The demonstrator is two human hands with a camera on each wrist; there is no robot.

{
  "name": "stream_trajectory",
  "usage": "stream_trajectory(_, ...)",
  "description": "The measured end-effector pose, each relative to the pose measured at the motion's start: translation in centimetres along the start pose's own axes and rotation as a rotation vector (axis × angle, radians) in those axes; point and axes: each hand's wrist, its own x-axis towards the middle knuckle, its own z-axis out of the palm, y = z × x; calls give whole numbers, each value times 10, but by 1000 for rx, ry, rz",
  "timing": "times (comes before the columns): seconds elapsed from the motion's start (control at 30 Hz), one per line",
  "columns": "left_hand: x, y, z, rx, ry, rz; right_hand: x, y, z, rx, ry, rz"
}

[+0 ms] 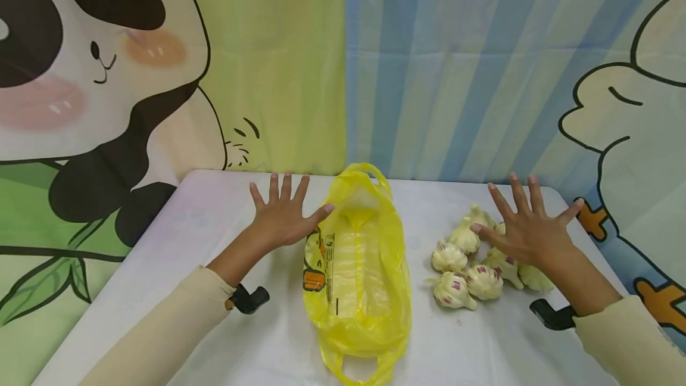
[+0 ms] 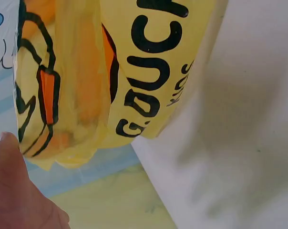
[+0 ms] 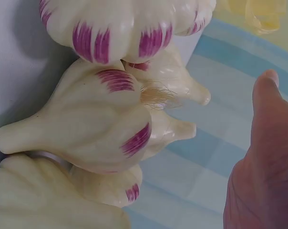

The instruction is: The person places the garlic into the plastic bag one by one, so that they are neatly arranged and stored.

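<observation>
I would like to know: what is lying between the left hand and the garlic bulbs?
In the head view, the yellow plastic bag lies between the left hand and the garlic bulbs; a strip of white table separates bag from bulbs.

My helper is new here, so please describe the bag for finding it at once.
Start from the white table. Look between the left hand and the heap of garlic: the bag is there, its mouth open. Unlike the pale garlic, it is bright yellow plastic.
</observation>
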Motion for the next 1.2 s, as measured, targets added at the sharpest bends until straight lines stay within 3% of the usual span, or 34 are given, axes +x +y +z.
stream_trajectory(0.1,0,-3,-2,-4,11,10,-1,-1,-1,24,6,4)
stream_trajectory(0.37,-6,0,-6,-171,1,52,-10,-10,-4,90,95,-35)
stream_trajectory(0.67,-17,4,5,-452,-73,114,-31,-35,-1,136,137,-92)
stream_trajectory(0.8,-21,8,8,-548,-100,139,-39,-44,0,252,171,-139)
stream_trajectory(0.93,-22,10,13,-583,-89,140,-45,-51,0,411,230,-211)
stream_trajectory(1.2,-23,12,24,-723,-49,63,-55,-58,6,623,321,-286)
